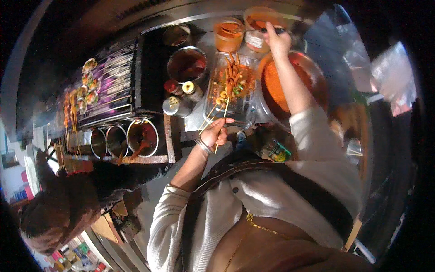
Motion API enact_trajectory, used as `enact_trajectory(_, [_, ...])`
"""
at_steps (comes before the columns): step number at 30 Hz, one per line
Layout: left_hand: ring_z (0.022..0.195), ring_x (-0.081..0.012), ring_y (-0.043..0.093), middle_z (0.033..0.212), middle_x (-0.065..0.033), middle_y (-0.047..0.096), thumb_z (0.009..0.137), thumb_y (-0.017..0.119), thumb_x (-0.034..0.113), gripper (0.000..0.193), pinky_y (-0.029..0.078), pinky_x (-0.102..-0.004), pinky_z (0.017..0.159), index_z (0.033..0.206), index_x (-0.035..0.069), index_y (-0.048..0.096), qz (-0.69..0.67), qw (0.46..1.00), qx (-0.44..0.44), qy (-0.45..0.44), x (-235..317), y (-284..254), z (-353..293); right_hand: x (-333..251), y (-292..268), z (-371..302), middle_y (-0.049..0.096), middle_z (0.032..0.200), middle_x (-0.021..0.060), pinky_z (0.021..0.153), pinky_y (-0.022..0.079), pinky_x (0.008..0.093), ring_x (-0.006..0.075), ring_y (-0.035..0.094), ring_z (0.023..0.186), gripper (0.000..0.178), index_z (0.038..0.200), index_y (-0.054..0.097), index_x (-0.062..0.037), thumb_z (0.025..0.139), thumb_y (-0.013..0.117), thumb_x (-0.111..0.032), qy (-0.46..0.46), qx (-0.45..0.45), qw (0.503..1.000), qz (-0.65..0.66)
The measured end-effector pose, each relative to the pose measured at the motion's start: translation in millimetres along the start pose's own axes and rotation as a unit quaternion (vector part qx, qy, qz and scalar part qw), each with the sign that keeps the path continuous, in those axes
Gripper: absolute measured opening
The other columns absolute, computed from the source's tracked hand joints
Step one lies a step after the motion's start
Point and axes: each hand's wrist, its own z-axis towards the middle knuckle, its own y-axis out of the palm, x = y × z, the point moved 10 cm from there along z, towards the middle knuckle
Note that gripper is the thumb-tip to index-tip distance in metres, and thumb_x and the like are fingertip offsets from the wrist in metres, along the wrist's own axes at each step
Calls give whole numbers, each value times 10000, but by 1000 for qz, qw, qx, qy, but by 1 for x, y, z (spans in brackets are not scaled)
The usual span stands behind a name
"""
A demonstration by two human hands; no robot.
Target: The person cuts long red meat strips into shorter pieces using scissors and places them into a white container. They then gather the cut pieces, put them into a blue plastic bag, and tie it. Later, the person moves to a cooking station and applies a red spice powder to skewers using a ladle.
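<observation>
My left hand (214,136) is closed around the thin wooden sticks of some skewers (226,109). Their food ends, reddish-brown pieces (232,77), are over a clear rectangular tray (247,121) with orange-red sauce and bits of food in it. Farther off, my right hand (277,41) grips a dark-handled utensil (277,31) at a clear tub (255,41) of orange-red seasoning. The utensil's working end is hidden. Under my right forearm stands a large round metal bowl (324,88) of orange powder. A second seasoning tub (228,44) is left of the first.
A lit grill (120,72) is on the left, with topped shells (90,86) and skewers (71,111) over it. Shaker jars (176,107) and a dark pot (186,63) sit between grill and tray. Metal pots (143,138) line the grill's front. Another person (68,204) is at lower left.
</observation>
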Motion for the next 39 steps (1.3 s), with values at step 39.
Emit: enact_trajectory(39, [774, -335, 572, 903, -143, 576, 828, 426, 226, 209, 464, -431, 643, 896, 60, 534, 771, 543, 331, -3, 51, -94, 4, 30, -74, -173, 555, 623, 57, 440, 383, 184, 66, 473, 487, 198, 871, 537, 6, 809, 583, -176, 72, -92, 991, 63])
